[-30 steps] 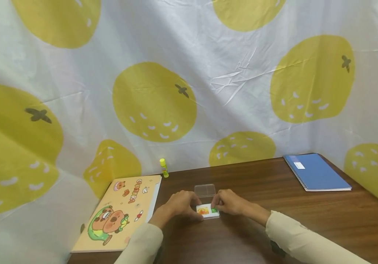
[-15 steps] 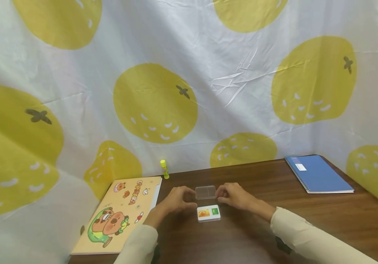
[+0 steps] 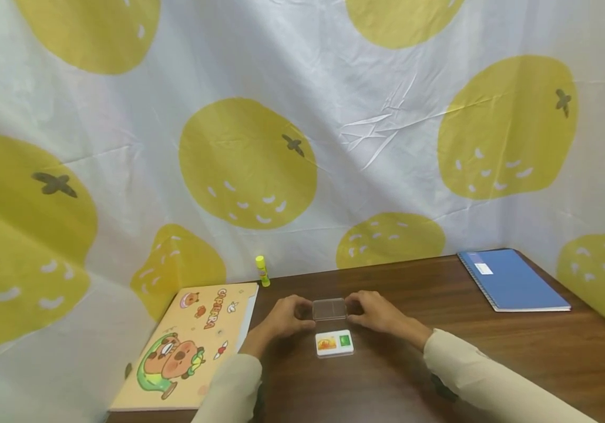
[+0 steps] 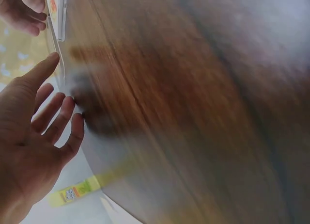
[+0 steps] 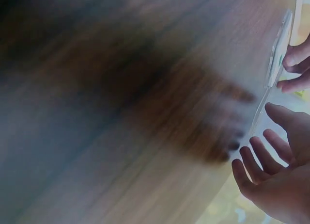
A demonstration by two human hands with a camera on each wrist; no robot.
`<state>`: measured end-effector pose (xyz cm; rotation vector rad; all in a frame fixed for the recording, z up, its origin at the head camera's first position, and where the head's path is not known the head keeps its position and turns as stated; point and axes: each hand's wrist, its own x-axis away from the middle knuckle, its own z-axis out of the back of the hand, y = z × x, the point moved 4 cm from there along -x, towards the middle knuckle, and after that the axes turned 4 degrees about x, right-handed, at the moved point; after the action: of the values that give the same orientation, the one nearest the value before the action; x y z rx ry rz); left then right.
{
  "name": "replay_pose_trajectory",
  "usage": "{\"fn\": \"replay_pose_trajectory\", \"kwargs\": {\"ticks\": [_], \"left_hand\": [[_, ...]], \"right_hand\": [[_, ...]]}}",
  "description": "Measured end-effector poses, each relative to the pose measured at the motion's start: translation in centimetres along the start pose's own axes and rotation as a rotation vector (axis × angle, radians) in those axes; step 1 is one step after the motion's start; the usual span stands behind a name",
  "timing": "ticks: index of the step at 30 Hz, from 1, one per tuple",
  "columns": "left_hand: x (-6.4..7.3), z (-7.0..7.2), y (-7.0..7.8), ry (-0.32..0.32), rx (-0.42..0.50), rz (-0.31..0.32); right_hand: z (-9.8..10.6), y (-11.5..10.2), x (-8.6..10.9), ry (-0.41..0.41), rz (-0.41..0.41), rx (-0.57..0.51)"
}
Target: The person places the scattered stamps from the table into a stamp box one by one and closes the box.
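Observation:
A clear plastic lid (image 3: pixel 329 309) lies flat on the table, between my two hands. My left hand (image 3: pixel 286 315) is at its left side, the fingertips close to the edge; in the left wrist view the fingers (image 4: pixel 62 118) are loosely spread. On the lid's other side is my right hand (image 3: pixel 376 311), its fingers (image 5: pixel 264 153) also apart and slightly bent. Whether either hand touches the lid is hard to tell. Nearer to me sits a clear plastic case (image 3: pixel 335 355) holding white cards (image 3: pixel 334 342); the top one shows an orange picture and a green one.
A capybara-printed folder (image 3: pixel 186 346) lies at the left. Beyond it a yellow glue stick (image 3: pixel 262 271) stands near the back edge. A blue spiral notebook (image 3: pixel 514 279) is at the back right. A fruit-patterned curtain (image 3: pixel 376 176) hangs behind the brown table (image 3: pixel 413 376).
Both hands have left the card case and moved away from me to the lid's two sides. The right fingers no longer cover the green picture. Over the last half second they barely shift.

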<state>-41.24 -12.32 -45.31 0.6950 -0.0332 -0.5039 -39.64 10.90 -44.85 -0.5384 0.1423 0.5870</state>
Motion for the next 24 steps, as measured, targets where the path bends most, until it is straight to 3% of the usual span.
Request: {"fn": "replay_pose_trajectory", "kwargs": {"ticks": [10,15,24], "left_hand": [[-1.1,-0.8,-0.4,0.047,-0.011,0.007],[-1.4,-1.2,-0.3,0.036,-0.032,-0.019],[-1.2,-1.3,-0.1,0.040,-0.069,-0.012]], "right_hand": [[-0.8,0.4,-0.9,-0.036,-0.042,0.013],[-1.1,0.2,-1.1,-0.088,-0.007,0.019],[-1.3,-0.2,-1.2,-0.086,0.038,0.037]]}}
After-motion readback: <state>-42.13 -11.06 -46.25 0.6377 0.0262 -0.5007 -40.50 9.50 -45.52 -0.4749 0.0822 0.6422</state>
